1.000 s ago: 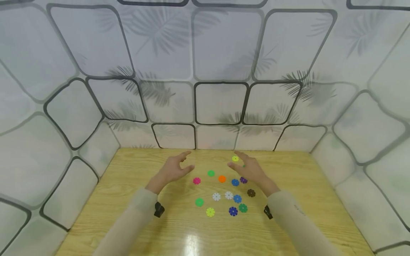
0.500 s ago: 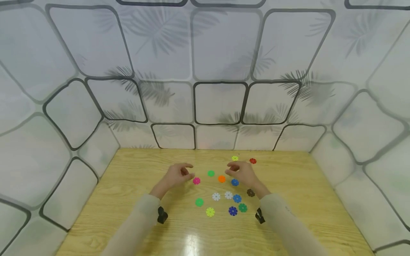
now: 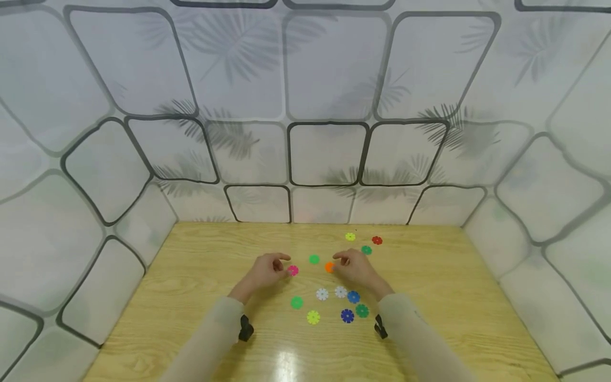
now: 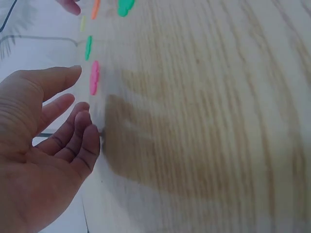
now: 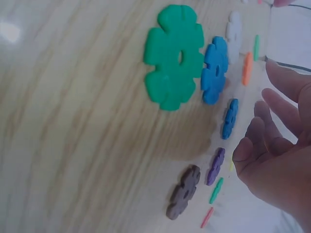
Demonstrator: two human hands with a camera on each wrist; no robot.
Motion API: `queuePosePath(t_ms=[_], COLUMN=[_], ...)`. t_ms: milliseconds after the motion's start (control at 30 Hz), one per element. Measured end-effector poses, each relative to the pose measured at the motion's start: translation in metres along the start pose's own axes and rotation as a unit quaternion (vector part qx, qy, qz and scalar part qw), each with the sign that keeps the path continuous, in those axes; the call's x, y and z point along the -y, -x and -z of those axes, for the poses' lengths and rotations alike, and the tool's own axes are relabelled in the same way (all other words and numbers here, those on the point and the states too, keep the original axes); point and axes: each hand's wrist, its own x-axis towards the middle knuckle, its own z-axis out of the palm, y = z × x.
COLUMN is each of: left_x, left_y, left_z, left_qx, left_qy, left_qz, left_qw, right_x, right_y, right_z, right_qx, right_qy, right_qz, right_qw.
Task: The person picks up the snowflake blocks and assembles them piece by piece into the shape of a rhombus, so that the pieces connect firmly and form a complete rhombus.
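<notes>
Flower-shaped plastic discs with notched rims lie flat on the table. My left hand (image 3: 267,270) is nearest the pink disc (image 3: 293,270), thumb tip by its edge; in the left wrist view its loosely bent fingers (image 4: 90,145) hold nothing. Beside the orange disc (image 3: 329,267) hovers my right hand (image 3: 355,268), its thumb overlapping that disc in the head view. Nothing sits between its relaxed fingers in the right wrist view. A green disc (image 3: 314,259) lies between the hands. The right hand and forearm hide the blue disc (image 5: 230,119), purple disc (image 5: 215,166) and brown disc (image 5: 183,192) from the head view.
Nearer the front of the wooden table (image 3: 215,361) lie two white discs (image 3: 322,294), a dark blue disc (image 3: 347,316) and a yellow-green disc (image 3: 313,317). Behind the right hand are a red disc (image 3: 377,240) and a yellow disc (image 3: 350,236). Patterned walls (image 3: 329,154) enclose three sides.
Both hands have come nearer and closer together, the right shifting left over several discs. Their fingers, spread earlier, are now drawn in. The discs have stayed in place.
</notes>
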Motion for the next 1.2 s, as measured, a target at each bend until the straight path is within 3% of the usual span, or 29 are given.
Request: queuePosePath(t_ms=[233,433,533,1200], left_x=[0.004,0.004,0.005,0.002], left_y=[0.001,0.000,-0.001,-0.004], left_z=[-0.009,-0.015,-0.017,-0.019], left_qx=[-0.007,-0.017,-0.020,-0.017], left_qy=[-0.004,-0.021,-0.031,-0.061], left_qz=[0.006,-0.008,-0.001,-0.005], left_qw=[0.9999,0.9996,0.9993,0.9980], right_x=[-0.007,-0.007,-0.006,-0.002], right_y=[-0.006,-0.006,-0.006,-0.007], right_z=[-0.012,-0.017,-0.018,-0.020], right_qx=[0.006,-0.004,-0.005,-0.013], right_qy=[0.020,0.029,0.032,0.050], right_qz=[-0.030,-0.033,-0.037,-0.037], right_qw=[0.9993,0.9990,0.9988,0.9980])
